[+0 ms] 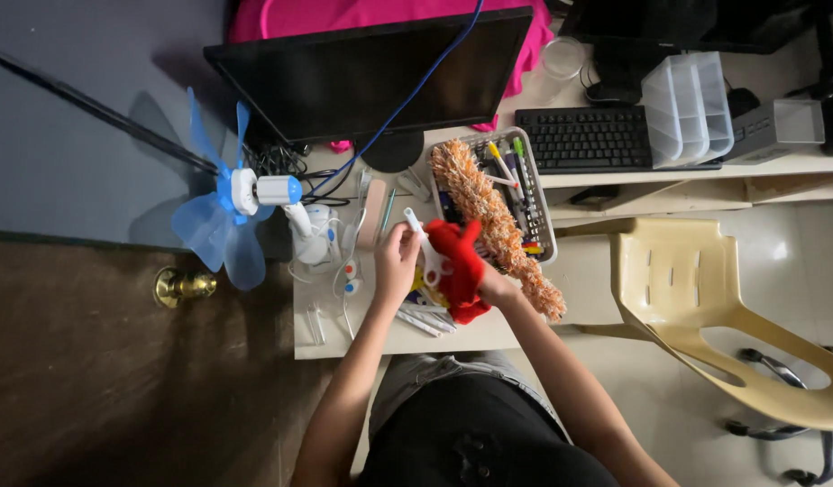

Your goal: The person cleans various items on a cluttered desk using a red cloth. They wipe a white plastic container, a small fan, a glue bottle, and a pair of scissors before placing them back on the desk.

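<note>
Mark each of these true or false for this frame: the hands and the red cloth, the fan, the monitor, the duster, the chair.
1. The right hand holds a red cloth. True.
2. The left hand holds a white object against the cloth. True.
3. The small fan has red blades. False: they are blue.
4. The monitor shows a bright picture. False: its screen is dark.
5. An orange duster lies across the tray of pens. True.
6. A person sits in the beige chair. False: it is unoccupied.
</note>
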